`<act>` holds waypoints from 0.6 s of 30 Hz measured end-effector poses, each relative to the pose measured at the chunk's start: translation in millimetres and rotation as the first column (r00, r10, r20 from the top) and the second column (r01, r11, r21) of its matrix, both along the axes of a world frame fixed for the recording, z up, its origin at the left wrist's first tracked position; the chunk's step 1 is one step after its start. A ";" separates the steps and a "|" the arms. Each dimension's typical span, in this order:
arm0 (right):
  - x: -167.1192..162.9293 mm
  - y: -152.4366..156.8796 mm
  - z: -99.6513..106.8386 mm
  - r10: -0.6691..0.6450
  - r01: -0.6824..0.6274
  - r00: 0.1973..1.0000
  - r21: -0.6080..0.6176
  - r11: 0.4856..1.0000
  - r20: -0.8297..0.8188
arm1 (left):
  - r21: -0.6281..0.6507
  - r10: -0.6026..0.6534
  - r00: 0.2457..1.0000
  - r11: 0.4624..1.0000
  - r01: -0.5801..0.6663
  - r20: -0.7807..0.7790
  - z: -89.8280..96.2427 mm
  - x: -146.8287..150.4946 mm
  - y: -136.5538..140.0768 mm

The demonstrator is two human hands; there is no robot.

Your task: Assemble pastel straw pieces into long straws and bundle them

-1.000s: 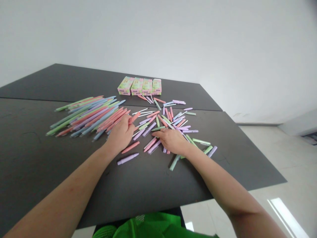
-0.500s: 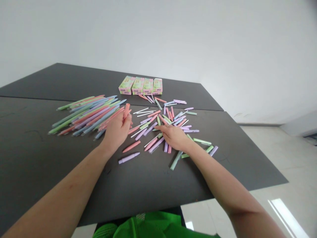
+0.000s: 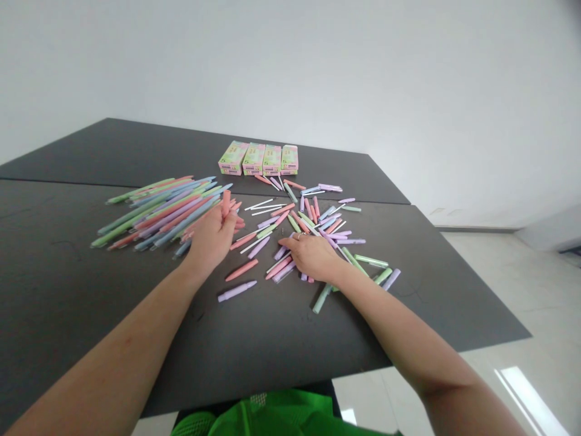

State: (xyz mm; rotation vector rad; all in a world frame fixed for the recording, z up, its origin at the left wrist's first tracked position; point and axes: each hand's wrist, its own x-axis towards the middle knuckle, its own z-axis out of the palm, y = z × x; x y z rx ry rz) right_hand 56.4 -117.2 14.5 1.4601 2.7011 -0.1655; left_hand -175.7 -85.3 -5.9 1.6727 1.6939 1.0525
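Note:
Upright in my left hand (image 3: 212, 236) is a coral pen barrel (image 3: 226, 202), with the fingers closed round its lower part. More coral pen pieces show just behind that hand, and I cannot tell whether it grips any of them. My right hand (image 3: 313, 255) reaches palm down into a scattered heap of pen parts. Its thumb and index finger close over a purple pen part (image 3: 280, 251), which the fingers partly cover. Around it lie coral, green and purple barrels and caps and thin white refills (image 3: 269, 212). A coral barrel (image 3: 242, 270) and a purple barrel (image 3: 236, 291) lie apart in front.
Left of the heap, a pile of long assembled pens (image 3: 158, 209) in several pastel colours lies on the dark grey table (image 3: 113, 339). Small green and pink boxes (image 3: 253, 158) stand in a row at the back. A seam crosses the table; a white wall rises behind.
My right hand has shifted slightly left and toward me, and a purple pen part has moved under its fingers. My left hand has drifted slightly left, still holding the coral barrel.

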 end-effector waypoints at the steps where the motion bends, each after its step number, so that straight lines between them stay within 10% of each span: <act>1: 2.8 -0.3 0.4 -0.010 0.010 1.000 -0.002 1.000 -0.016 | -0.018 -0.029 0.999 0.999 0.028 -0.025 -0.4 1.3 -0.7; 11: 39.7 20.1 -3.6 -0.253 0.272 0.913 0.015 0.962 -0.321 | -0.012 -0.179 0.954 0.983 0.181 -0.241 -3.5 11.9 -14.1; 18: 41.0 24.8 -8.8 -0.386 0.402 0.911 0.098 0.911 -0.149 | -0.039 -0.215 0.945 0.977 0.212 -0.248 -0.5 15.8 -18.2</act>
